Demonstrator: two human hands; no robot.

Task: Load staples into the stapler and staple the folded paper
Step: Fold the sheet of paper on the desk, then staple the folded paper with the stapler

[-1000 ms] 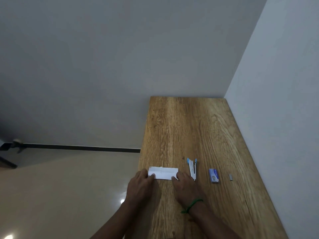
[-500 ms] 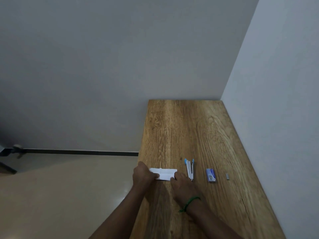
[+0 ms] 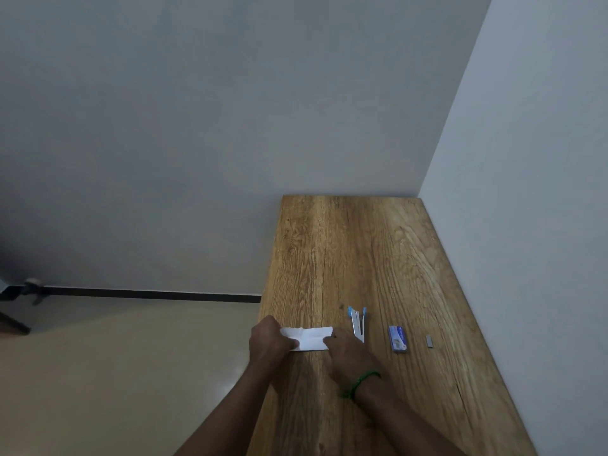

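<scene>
A white folded paper [image 3: 311,338] lies near the left edge of the wooden table [image 3: 355,251]. My left hand [image 3: 268,340] pinches its left end, and my right hand [image 3: 348,353] presses on its right end with the fingertips. Just right of the paper lies a silver stapler [image 3: 358,324] with blue tips, hinged open in a V. Farther right sit a small blue staple box [image 3: 397,339] and a short grey strip of staples [image 3: 429,341]. Neither hand touches the stapler.
A white wall [image 3: 526,192] runs along the table's right edge and a grey wall stands behind its far end. The table's left edge drops to a beige floor [image 3: 115,373]. A green band circles my right wrist.
My left hand has curled from lying flat to pinching the paper's left end. My right hand stays on the right end. The paper looks slightly flatter and narrower.
</scene>
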